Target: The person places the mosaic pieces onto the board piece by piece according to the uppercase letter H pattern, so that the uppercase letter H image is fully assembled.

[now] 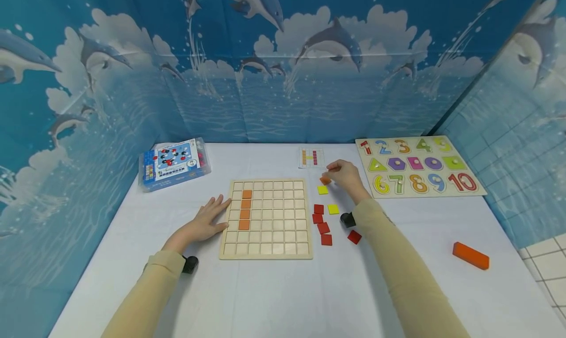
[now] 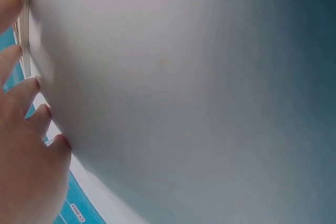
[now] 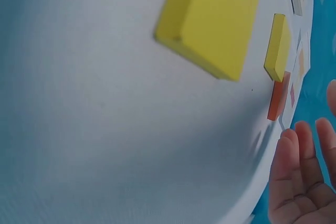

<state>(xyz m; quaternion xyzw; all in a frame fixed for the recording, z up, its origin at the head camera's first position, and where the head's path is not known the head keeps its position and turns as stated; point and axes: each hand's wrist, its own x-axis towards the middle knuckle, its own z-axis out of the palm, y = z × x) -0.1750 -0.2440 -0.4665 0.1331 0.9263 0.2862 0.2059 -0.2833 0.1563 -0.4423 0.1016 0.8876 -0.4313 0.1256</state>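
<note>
A wooden grid board (image 1: pixel 265 257) lies on the white table with a column of three orange tiles (image 1: pixel 245 204) in its left part. My left hand (image 1: pixel 204 222) rests at the board's left edge, fingers spread, fingertips right at the rim. Over the far right side, my right hand (image 1: pixel 347 178) hovers by a loose orange tile (image 1: pixel 325 181). In the right wrist view that orange tile (image 3: pixel 279 97) lies on the table just beyond the fingertips, with loosely bent fingers and nothing between them. Two yellow tiles (image 1: pixel 333 209) and several red tiles (image 1: pixel 324 228) lie right of the board.
A small pattern card (image 1: pixel 311 167) lies behind the tiles. At the back right is a number-and-shape puzzle board (image 1: pixel 364 167); at the back left, a clear plastic box (image 1: pixel 174 163) with a molecule picture. An orange block (image 1: pixel 470 255) sits far right.
</note>
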